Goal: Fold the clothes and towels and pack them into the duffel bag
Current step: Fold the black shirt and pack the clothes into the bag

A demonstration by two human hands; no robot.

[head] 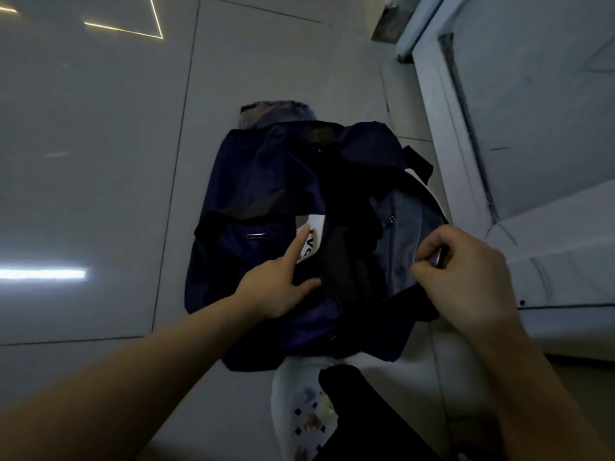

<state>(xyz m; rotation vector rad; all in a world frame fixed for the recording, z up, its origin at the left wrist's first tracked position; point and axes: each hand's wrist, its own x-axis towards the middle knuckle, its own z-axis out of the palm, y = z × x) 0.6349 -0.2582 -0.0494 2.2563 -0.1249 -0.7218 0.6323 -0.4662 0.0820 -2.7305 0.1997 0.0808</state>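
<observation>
Fingers (429,269) of the right hand (466,271) curl around the near edge of the duffel bag (266,181), pinching what looks like the zipper edge of its grey-lined opening (396,234) and drawing it wide. The left hand (283,284) lies flatter, index finger straight and touching a white garment with black lettering (312,234) that peeks from the mouth, thumb resting on dark cloth; it grips nothing. The navy bag sits on the pale tiled floor (100,161), mouth gaping, with dark clothes inside. A grey folded piece (276,113) pokes out beyond its far end, and a white patterned cloth (306,410) lies at the near end, under a black item (352,394).

Likely risk: if the white garment stays proud of the edge, fabric could catch in the zipper. Pulling one-sided could also tip the soft bag and disturb the folds inside.
</observation>
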